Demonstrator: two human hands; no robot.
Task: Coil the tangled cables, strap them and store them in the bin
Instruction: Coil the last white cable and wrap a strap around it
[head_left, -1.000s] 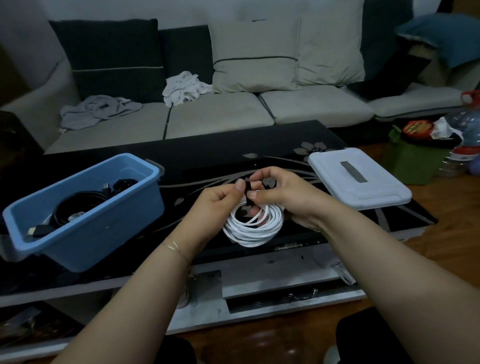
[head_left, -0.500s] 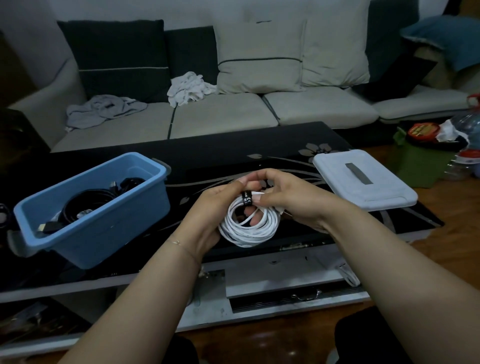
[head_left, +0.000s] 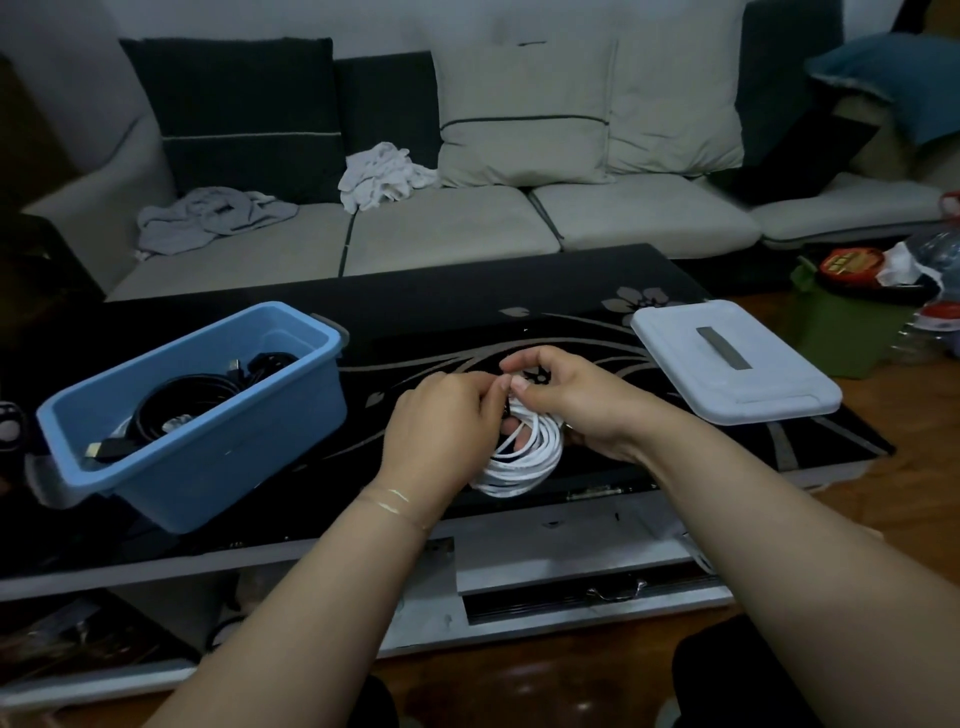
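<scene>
Now | white cable coil (head_left: 524, 457) between both hands | left hand (head_left: 441, 431), right hand (head_left: 566, 400) pinching its top

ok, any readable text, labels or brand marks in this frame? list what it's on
None can be read.
Red lid at far right: yellow print, too blurred to read.
White cable, held by left hand and right hand: faint marks on the jacket, too small to read.
Blue bin and white lid: no text visible.
</scene>
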